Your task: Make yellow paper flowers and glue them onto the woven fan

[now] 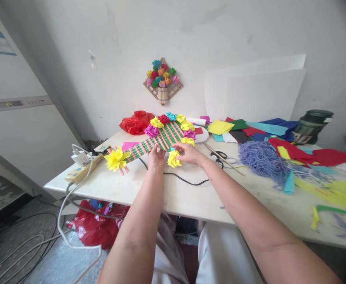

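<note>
A woven paper fan (161, 138) of green and pink strips lies on the white table (190, 197), ringed with paper flowers in several colours. A large yellow flower (115, 159) sits near its handle end. My left hand (156, 157) presses on the fan's lower edge. My right hand (190, 154) holds a small yellow paper flower (173, 159) against that same edge.
Blue-grey yarn (263, 159), scissors (219, 155), a thin stick (223, 159) and loose coloured paper sheets (279, 134) cover the table's right half. A power strip (82, 170) with cables is at the left edge. A red plastic bag (137, 122) lies behind the fan. A flower craft (162, 81) hangs on the wall.
</note>
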Demonstrator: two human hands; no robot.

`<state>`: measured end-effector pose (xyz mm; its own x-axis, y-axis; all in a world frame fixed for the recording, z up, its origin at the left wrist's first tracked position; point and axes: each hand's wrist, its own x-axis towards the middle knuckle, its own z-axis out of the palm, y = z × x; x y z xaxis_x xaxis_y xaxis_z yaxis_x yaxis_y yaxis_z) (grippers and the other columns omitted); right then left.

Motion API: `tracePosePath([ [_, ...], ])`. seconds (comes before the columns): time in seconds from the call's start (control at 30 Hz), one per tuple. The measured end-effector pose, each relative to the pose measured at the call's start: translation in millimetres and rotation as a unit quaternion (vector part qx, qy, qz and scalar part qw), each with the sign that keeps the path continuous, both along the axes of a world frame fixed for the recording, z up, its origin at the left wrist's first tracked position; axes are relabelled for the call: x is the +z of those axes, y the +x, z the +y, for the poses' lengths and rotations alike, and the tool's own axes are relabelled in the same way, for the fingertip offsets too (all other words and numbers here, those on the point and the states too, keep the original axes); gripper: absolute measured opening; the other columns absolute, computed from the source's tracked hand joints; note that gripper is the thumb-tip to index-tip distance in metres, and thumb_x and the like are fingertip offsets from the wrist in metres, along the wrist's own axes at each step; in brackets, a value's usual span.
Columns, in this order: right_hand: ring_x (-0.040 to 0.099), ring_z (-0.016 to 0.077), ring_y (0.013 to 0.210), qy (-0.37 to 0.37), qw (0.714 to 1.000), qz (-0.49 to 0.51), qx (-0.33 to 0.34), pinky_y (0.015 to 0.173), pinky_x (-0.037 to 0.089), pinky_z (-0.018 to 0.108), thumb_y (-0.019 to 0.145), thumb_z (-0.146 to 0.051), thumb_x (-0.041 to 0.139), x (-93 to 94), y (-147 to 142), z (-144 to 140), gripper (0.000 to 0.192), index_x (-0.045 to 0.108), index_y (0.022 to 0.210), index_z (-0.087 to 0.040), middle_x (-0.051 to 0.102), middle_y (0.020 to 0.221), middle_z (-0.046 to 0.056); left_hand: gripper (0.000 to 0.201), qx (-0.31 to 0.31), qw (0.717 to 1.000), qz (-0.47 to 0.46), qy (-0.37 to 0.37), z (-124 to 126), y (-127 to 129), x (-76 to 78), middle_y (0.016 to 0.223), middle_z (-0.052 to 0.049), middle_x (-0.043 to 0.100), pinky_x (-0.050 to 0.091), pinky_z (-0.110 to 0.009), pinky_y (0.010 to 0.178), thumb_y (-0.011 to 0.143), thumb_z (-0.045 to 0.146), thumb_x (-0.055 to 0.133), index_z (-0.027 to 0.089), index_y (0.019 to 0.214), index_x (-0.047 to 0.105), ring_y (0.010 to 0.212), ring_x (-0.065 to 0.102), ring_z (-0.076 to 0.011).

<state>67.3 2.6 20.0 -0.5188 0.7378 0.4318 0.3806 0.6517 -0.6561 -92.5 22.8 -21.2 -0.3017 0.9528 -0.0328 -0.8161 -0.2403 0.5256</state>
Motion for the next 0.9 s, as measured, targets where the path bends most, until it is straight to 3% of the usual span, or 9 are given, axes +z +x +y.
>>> tracePosePath([
  [0.1, 0.054, 0.0088, 0.070, -0.037, 0.999, -0.011, 0.000, 0.071, 0.048, 0.024, 0.063, -0.006, 0.059, -7.2, 2, 4, 0.046, 0.064, 0.108, -0.016, 0.060, 0.088, 0.001, 0.037, 0.043, 0.999, -0.006, 0.016, -1, -1, 2.7, 0.096, -0.003, 0.067, 0.052, -0.031, 0.077, 0.080, 0.009, 0.050, 0.026, 0.113, 0.054, 0.079, 0.065, -0.0153],
  [0.27, 0.053, 0.0098, 0.069, -0.048, 0.997, -0.042, -0.046, 0.067, 0.046, 0.023, 0.061, -0.004, 0.058, -13.5, -1, 11, 0.048, 0.065, 0.107, -0.014, 0.063, 0.085, 0.001, 0.033, 0.051, 0.998, -0.033, -0.002, -1, -3, 5.9, 0.092, -0.003, 0.067, 0.051, -0.032, 0.081, 0.081, 0.008, 0.049, 0.024, 0.109, 0.056, 0.080, 0.065, -0.0149],
  [0.53, 0.057, 0.0106, 0.071, -0.084, 0.993, -0.084, -0.011, 0.066, 0.047, 0.021, 0.063, -0.004, 0.061, -12.2, 3, 9, 0.045, 0.066, 0.106, -0.016, 0.066, 0.084, 0.002, 0.020, 0.091, 0.992, -0.091, 0.012, -1, -11, 8.8, 0.094, -0.004, 0.067, 0.050, -0.035, 0.090, 0.082, 0.009, 0.050, 0.022, 0.094, 0.060, 0.094, 0.064, -0.0167],
  [0.73, 0.062, 0.0155, 0.084, -0.078, 0.981, -0.098, -0.147, 0.075, 0.050, 0.025, 0.063, -0.005, 0.062, -19.4, 5, 25, 0.042, 0.067, 0.104, -0.015, 0.069, 0.097, 0.006, 0.024, 0.091, 0.992, -0.088, 0.030, -2, -12, 9.8, 0.098, -0.003, 0.067, 0.051, -0.037, 0.092, 0.081, 0.007, 0.052, 0.023, 0.096, 0.061, 0.099, 0.063, -0.0172],
  [0.9, 0.064, 0.0179, 0.089, -0.067, 0.965, -0.105, -0.230, 0.081, 0.049, 0.028, 0.070, -0.018, 0.065, -10.5, 5, 27, 0.036, 0.066, 0.106, -0.015, 0.069, 0.103, 0.008, 0.027, 0.056, 0.995, -0.075, 0.026, -1, -8, 9.2, 0.095, -0.003, 0.068, 0.049, -0.037, 0.094, 0.082, 0.007, 0.049, 0.023, 0.102, 0.061, 0.100, 0.063, -0.0172],
])
